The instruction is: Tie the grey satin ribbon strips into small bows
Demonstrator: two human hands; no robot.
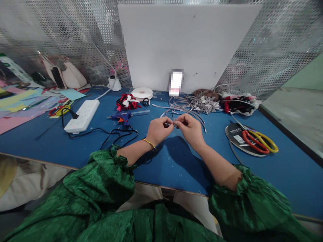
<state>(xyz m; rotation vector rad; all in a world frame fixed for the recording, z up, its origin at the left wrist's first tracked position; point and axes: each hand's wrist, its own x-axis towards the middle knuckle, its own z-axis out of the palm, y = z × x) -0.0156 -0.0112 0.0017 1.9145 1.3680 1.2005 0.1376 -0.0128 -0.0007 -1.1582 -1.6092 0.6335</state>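
Over the middle of the blue table (174, 161), my left hand (158, 130) and my right hand (189, 130) meet fingertip to fingertip. Both are closed in a pinch on a small piece of grey ribbon (175, 123), mostly hidden by the fingers. Just behind them lie loose lengths of grey ribbon (178, 102) and a heap of grey ribbon bows (204, 103). To the left of my left hand rests a blue glue gun (121, 116) with an orange trigger.
A white power strip (84, 114) and black cable lie left. Red bows (126, 102) and a white roll (142, 92) sit behind the glue gun. Scissors (256, 143) rest on a black spool (236, 132) at right. A phone (176, 82) leans on a white board (189, 43).
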